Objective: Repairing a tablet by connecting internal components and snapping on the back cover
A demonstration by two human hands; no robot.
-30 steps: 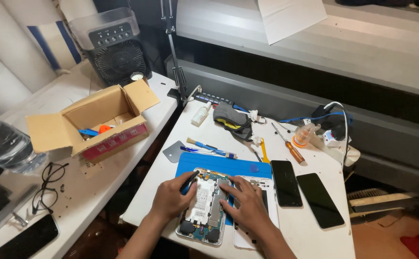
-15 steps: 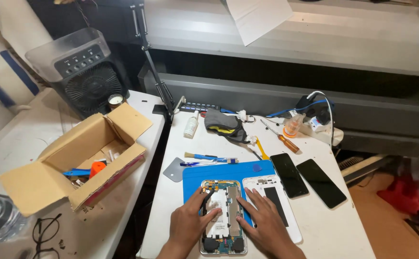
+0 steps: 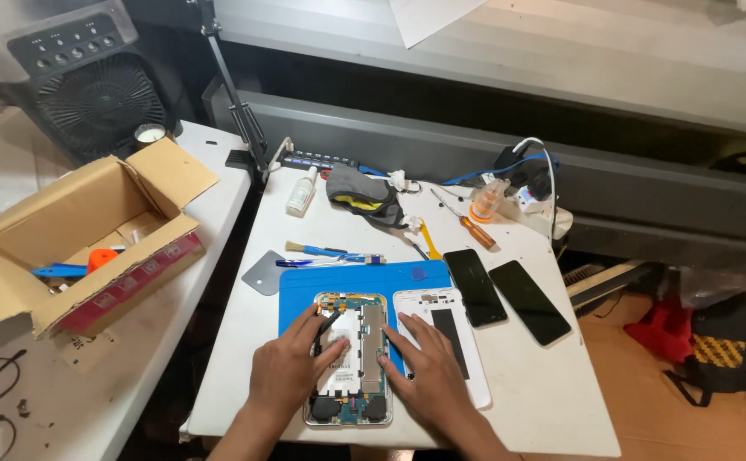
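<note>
The left hand (image 3: 292, 367) lies flat on the opened tablet (image 3: 349, 358), fingers loosely spread, with a thin dark tool (image 3: 325, 329) pinched between thumb and forefinger and its tip aimed at the upper part of the exposed board. The right hand (image 3: 424, 371) rests on the tablet's right edge, fingers spread and pressed down, apparently to keep the body from sliding while the tool works. The tablet lies back-up with its innards showing, near the front edge of the white counter (image 3: 552, 401), its upper half on a blue work mat (image 3: 364, 282), which likely keeps small parts from rolling off and spares the surface. Just to the right, touching or nearly so, lies a white back cover (image 3: 445, 329), set aside within reach. Beyond it two dark phones (image 3: 501, 290) lie side by side, screens up. Behind the mat sit a blue-handled brush (image 3: 330, 253), a grey triangular pry card (image 3: 262, 273), an orange-handled screwdriver (image 3: 467, 224), a small white bottle (image 3: 301, 193) and a grey and yellow cloth (image 3: 363, 193). Cables and a power strip (image 3: 535, 201) crowd the far right corner. On the neighbouring surface to the left stands an open cardboard box (image 3: 74, 243) holding blue and orange bits, with a black fan (image 3: 91, 94) behind it.
</note>
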